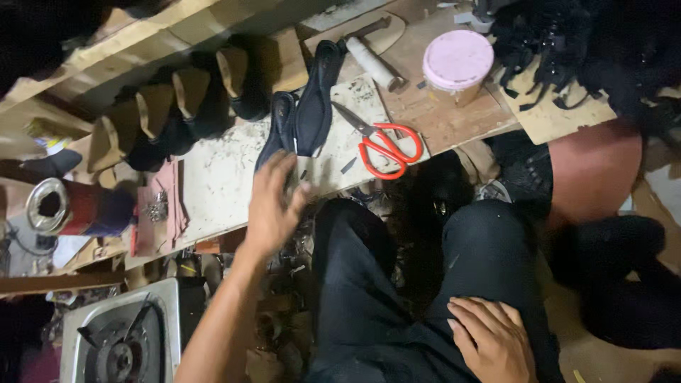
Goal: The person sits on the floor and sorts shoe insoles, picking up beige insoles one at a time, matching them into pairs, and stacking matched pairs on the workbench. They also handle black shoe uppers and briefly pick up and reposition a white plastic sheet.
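Leftmost, a gas stove burner [120, 347] low in the corner, an open red tin can [67, 208] above it. Further along, a row of dark shoe uppers with tan linings [177, 106] against the wooden shelf, and a small pile of metal buckles [154, 208] on a pink cloth. Then the left hand [273, 206], reached out over the pale worn work board [220, 177], fingers spread and loose, fingertips at the heel end of two black shoe soles [305, 113] lying side by side on the board; nothing gripped. Right of the soles, red-handled scissors [383, 145], blades open a little. Beyond, a hammer [372, 60] and a tub with a pink lid [457, 62]. Lower right, the right hand [493, 340], flat and open on the black trouser leg, empty.
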